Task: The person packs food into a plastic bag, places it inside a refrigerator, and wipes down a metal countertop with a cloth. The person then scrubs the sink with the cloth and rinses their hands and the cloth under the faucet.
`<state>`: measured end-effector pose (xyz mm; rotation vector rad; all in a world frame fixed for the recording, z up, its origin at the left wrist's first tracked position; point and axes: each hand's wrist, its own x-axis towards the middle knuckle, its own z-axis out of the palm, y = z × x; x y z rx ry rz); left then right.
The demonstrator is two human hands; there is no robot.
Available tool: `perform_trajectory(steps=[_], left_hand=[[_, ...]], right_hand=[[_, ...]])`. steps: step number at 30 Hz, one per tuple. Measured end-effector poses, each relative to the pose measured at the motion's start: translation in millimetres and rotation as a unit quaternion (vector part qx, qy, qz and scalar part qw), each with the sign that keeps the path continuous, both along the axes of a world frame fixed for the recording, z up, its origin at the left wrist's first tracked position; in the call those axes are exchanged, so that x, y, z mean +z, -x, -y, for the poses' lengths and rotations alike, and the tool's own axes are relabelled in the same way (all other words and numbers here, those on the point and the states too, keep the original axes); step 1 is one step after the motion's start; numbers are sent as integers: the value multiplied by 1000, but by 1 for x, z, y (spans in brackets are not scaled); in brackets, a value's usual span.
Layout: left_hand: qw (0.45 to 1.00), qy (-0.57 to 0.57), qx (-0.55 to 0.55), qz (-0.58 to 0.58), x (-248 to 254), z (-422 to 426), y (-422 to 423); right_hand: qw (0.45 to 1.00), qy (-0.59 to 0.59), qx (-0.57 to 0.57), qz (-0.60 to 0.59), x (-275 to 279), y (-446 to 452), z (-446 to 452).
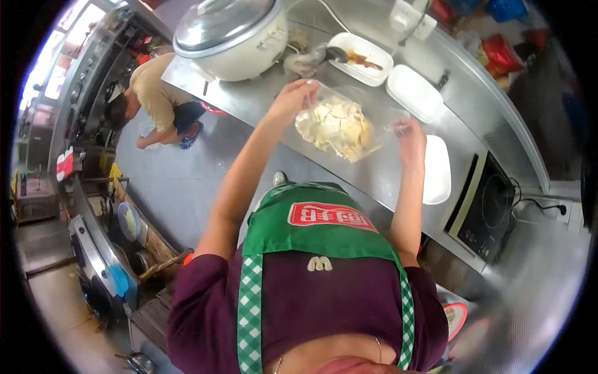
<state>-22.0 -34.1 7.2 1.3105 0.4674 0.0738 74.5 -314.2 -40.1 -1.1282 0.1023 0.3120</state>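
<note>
A clear plastic bag with pale white and yellow food inside is stretched between my two hands, over the steel counter's front edge. My left hand is closed on the bag's left upper edge. On the other side, my right hand pinches a corner of the clear plastic, its fingers slightly blurred. What exactly the food is, I cannot tell. Just beyond the bag lies a white tray with brown sauce and a dark-ended spoon. Two more white trays, an upper one and a nearer one, are to the right.
A large rice cooker stands at the counter's left end, and an induction cooker at its right. Crumpled plastic lies near the sauce tray. A co-worker bends toward the floor on the left. Stove equipment lines the left side.
</note>
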Motion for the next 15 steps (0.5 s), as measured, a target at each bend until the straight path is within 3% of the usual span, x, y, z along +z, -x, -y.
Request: perform_trajectory(steps=[1, 2, 4, 5, 6, 8, 10, 11, 13, 15], left_hand=[[1000, 4, -1, 13, 5, -1, 2], [1000, 8, 0, 25, 10, -4, 6], [983, -136, 77, 92, 30, -7, 34], [982, -94, 128, 105, 24, -18, 49], [976, -52, 179, 116, 10, -34, 67], [968, -91, 204, 115, -39, -78, 117], [986, -42, 153, 43, -55, -77, 138], [991, -15, 132, 4, -61, -78, 151], [994, -100, 35, -13, -23, -43, 127], [992, -124, -7, 28, 9, -31, 103]], right_hand=[[995, -97, -5, -32, 4, 2, -1], [995, -13, 31, 93, 2, 6, 0], [979, 93, 92, 157, 36, 36, -19], [983, 111, 113, 95, 69, 72, -42], [961, 105, 222, 124, 73, 100, -54], [900, 41, 412, 137, 69, 124, -65], [931, 143, 319, 107, 55, 108, -62], [964, 55, 254, 55, 45, 92, -55], [990, -64, 112, -48, 32, 57, -38], [991, -73, 108, 22, 52, 41, -18]])
